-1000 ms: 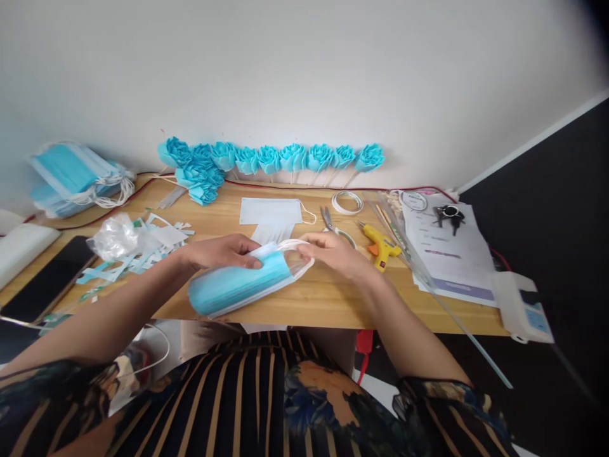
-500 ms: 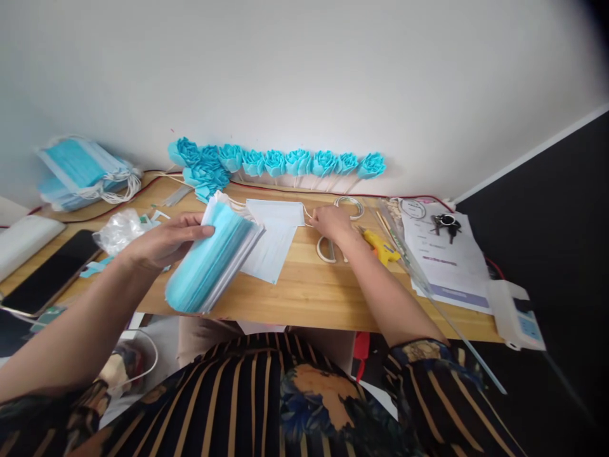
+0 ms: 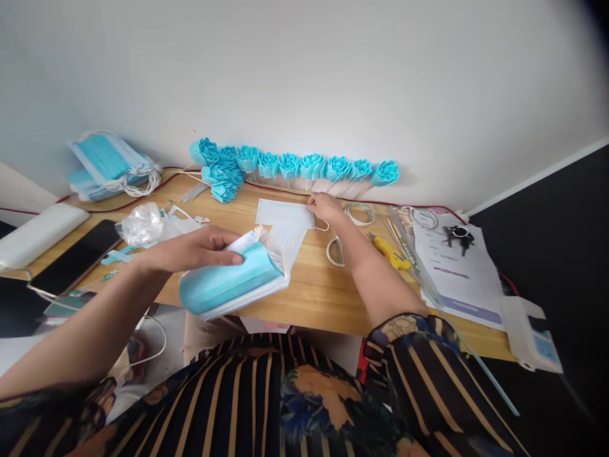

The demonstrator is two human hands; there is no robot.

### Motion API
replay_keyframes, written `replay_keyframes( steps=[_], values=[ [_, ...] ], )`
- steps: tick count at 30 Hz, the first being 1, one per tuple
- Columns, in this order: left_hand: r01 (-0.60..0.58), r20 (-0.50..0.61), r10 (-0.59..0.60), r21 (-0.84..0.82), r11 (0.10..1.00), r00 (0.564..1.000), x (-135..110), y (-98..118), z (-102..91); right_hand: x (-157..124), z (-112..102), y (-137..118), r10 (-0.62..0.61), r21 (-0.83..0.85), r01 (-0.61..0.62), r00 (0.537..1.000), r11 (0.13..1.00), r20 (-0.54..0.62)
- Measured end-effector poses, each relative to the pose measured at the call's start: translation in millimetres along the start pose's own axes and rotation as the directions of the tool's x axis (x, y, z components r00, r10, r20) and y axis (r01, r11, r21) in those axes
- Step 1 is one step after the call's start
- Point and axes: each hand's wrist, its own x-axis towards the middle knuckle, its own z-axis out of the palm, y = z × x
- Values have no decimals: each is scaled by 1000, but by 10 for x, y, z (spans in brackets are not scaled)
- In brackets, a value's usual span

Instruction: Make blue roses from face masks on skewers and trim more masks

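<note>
My left hand grips a bent stack of blue face masks above the front of the table, thumb on top and the other fingers mostly hidden. My right hand reaches to the upper right corner of a pale face mask lying flat, its fingers pinched on that corner. An ear loop hangs out beside the fingers. Under it, at an angle, lies another pale mask, partly covered by the stack. Scissors rest near my right forearm, partly hidden by it.
Blue flowers on sticks line the wall. More masks are heaped at the back left. A phone, a crumpled plastic bag, a tape roll, a yellow glue gun and papers with keys lie around.
My left hand has brought the stack rightward and turned it flatter. My right hand has shifted from the ear loop to the mask's upper right corner. The view has swung slightly left.
</note>
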Motion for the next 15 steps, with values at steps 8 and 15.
replay_keyframes(
  steps=[8,15],
  values=[
    [-117,-163,205,431,895,965,66,243,190,-429,-365,-275,-259,335,316,944,888,-206],
    [-233,-160,449,678,697,879,226,347,401,-1148,-528,-788,-537,664,539,809,518,-239]
  ],
)
